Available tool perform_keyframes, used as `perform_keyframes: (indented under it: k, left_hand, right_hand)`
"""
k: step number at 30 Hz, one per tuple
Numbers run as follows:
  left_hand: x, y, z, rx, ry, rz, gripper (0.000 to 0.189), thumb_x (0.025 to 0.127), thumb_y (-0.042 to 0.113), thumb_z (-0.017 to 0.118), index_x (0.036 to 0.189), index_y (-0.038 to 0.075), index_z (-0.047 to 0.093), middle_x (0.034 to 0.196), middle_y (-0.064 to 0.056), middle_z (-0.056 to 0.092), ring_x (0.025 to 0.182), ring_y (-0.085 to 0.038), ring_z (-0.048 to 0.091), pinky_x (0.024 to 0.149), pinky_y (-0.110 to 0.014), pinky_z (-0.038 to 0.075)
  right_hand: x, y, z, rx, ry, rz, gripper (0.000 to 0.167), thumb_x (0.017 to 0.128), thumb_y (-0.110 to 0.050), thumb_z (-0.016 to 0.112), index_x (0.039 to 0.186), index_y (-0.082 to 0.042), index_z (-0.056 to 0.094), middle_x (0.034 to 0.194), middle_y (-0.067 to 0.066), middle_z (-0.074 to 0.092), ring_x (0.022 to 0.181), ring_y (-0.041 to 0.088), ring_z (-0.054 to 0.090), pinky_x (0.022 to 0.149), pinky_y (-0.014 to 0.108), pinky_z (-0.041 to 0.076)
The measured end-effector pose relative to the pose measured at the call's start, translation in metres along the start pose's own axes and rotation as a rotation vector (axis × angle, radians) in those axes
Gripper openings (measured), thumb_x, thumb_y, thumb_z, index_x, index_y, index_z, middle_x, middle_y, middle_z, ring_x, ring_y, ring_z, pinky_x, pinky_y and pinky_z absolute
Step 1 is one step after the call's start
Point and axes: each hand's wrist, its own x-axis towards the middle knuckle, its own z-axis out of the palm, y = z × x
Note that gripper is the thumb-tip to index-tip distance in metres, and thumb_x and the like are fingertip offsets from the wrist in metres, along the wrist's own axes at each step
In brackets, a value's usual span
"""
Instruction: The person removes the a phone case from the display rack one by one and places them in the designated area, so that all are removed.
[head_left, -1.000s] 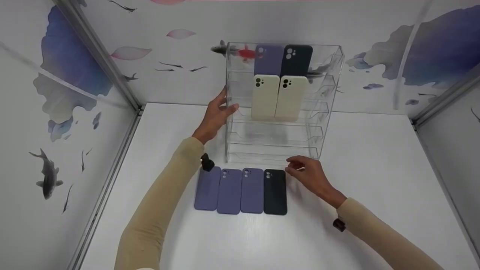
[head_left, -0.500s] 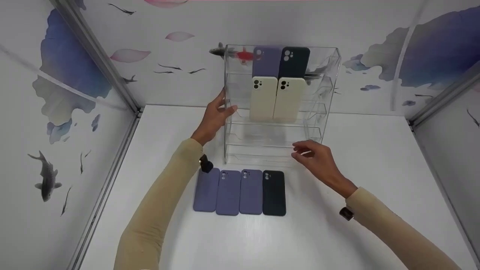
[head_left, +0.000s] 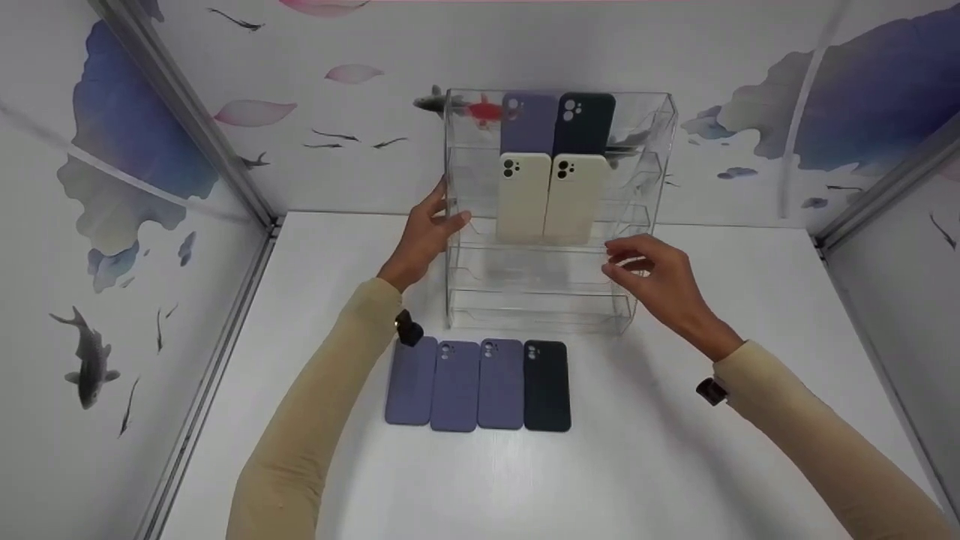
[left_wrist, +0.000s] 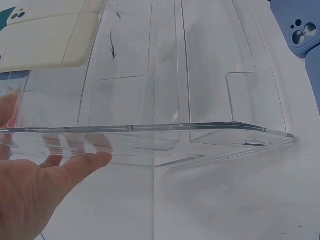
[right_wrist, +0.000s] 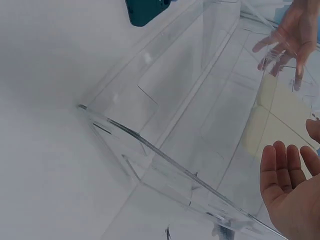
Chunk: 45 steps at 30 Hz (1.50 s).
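A clear acrylic display rack [head_left: 540,291] with stepped tiers stands on the white table. My left hand [head_left: 421,241] grips its left side panel, thumb at the front edge and fingers along the outside. In the left wrist view, the same hand [left_wrist: 35,185] straddles the panel edge. My right hand [head_left: 660,281] is by the rack's right side, fingers loosely bent, holding nothing. Two cream phone cases [head_left: 523,199] stand side by side on one tier. Above them stand a purple phone case [head_left: 529,127] and a dark phone case [head_left: 586,124].
Before the rack, three purple phone cases [head_left: 455,386] and one dark phone case [head_left: 547,386] lie flat in a row on the table [head_left: 480,487]. A patterned wall [head_left: 360,157] rises behind, with side walls left and right.
My right hand has moved up and to the right, from near the dark case on the table to the rack's right side. The left hand keeps its grip on the rack.
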Motion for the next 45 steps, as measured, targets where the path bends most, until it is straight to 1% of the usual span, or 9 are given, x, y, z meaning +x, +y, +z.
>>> perform_keyframes:
  k: [5, 15, 22, 23, 28, 34, 37, 42, 45]
  left_hand:
    - [-0.001, 0.0, -0.001, 0.008, 0.001, -0.003, 0.089, 0.11, 0.032, 0.073, 0.178, 0.031, 0.016, 0.175, -0.016, 0.035, 0.153, -0.03, 0.048, 0.12, -0.061, 0.044]
    - [-0.002, -0.002, -0.001, 0.024, 0.012, 0.006, 0.088, 0.11, 0.031, 0.072, 0.179, 0.031, 0.017, 0.175, -0.016, 0.036, 0.153, -0.03, 0.049, 0.118, -0.064, 0.045]
    - [-0.003, -0.001, 0.001, 0.041, 0.019, 0.002, 0.088, 0.11, 0.032, 0.071, 0.179, 0.031, 0.016, 0.175, -0.015, 0.036, 0.154, -0.031, 0.048, 0.119, -0.064, 0.045]
    - [-0.003, -0.001, 0.001, 0.038, 0.019, -0.001, 0.088, 0.111, 0.032, 0.071, 0.179, 0.031, 0.016, 0.175, -0.015, 0.036, 0.154, -0.03, 0.048, 0.119, -0.063, 0.045]
    - [-0.001, 0.0, 0.001, 0.034, 0.024, -0.007, 0.087, 0.111, 0.031, 0.072, 0.178, 0.032, 0.017, 0.175, -0.014, 0.037, 0.154, -0.03, 0.049, 0.119, -0.063, 0.045]
    - [-0.001, 0.0, 0.001, 0.049, 0.024, 0.012, 0.086, 0.111, 0.031, 0.071, 0.178, 0.032, 0.018, 0.174, -0.016, 0.038, 0.153, -0.031, 0.051, 0.117, -0.062, 0.048]
    - [-0.001, 0.0, 0.001, 0.035, 0.013, 0.02, 0.086, 0.11, 0.031, 0.071, 0.178, 0.031, 0.018, 0.174, -0.019, 0.038, 0.152, -0.031, 0.051, 0.117, -0.063, 0.047]
    - [-0.001, -0.001, 0.0, 0.029, 0.005, 0.019, 0.087, 0.11, 0.033, 0.072, 0.178, 0.03, 0.018, 0.174, -0.019, 0.037, 0.154, -0.032, 0.049, 0.117, -0.064, 0.047]
    - [-0.001, -0.002, 0.0, 0.033, 0.01, 0.019, 0.088, 0.109, 0.034, 0.073, 0.178, 0.031, 0.019, 0.175, -0.018, 0.037, 0.155, -0.033, 0.047, 0.117, -0.065, 0.046]
  right_hand:
    - [0.014, -0.006, -0.008, -0.013, -0.014, 0.013, 0.037, 0.1, -0.006, 0.084, 0.136, -0.003, 0.075, 0.126, 0.018, 0.073, 0.115, 0.033, 0.072, 0.094, 0.014, 0.055]
    - [0.044, -0.01, -0.017, -0.063, -0.003, 0.008, 0.038, 0.102, -0.008, 0.082, 0.139, -0.004, 0.074, 0.13, 0.015, 0.072, 0.12, 0.03, 0.07, 0.099, 0.018, 0.056]
    - [0.061, -0.013, -0.022, -0.085, 0.02, -0.005, 0.037, 0.103, -0.008, 0.081, 0.139, -0.003, 0.073, 0.132, 0.015, 0.071, 0.121, 0.031, 0.07, 0.105, 0.031, 0.059]
    - [0.064, -0.014, -0.023, -0.085, 0.023, -0.01, 0.038, 0.103, -0.008, 0.081, 0.139, -0.002, 0.073, 0.132, 0.015, 0.071, 0.121, 0.031, 0.07, 0.105, 0.03, 0.058]
    - [0.075, -0.017, -0.025, -0.105, 0.038, -0.039, 0.039, 0.102, -0.007, 0.081, 0.14, -0.001, 0.072, 0.134, 0.017, 0.07, 0.122, 0.031, 0.071, 0.106, 0.038, 0.059]
    - [0.088, -0.02, -0.026, -0.119, 0.043, -0.059, 0.042, 0.101, -0.004, 0.081, 0.142, -0.001, 0.07, 0.135, 0.019, 0.068, 0.122, 0.034, 0.071, 0.106, 0.038, 0.059]
    - [0.095, -0.021, -0.026, -0.132, 0.04, -0.051, 0.044, 0.101, -0.004, 0.081, 0.143, -0.002, 0.07, 0.136, 0.018, 0.068, 0.123, 0.034, 0.071, 0.106, 0.039, 0.059]
    - [0.104, -0.022, -0.023, -0.116, 0.023, -0.015, 0.046, 0.101, -0.004, 0.081, 0.145, -0.001, 0.067, 0.14, 0.02, 0.065, 0.125, 0.033, 0.069, 0.107, 0.047, 0.058]
    - [0.107, -0.021, -0.022, -0.107, 0.014, -0.005, 0.047, 0.102, -0.004, 0.08, 0.146, 0.001, 0.065, 0.141, 0.021, 0.064, 0.126, 0.035, 0.069, 0.107, 0.045, 0.059]
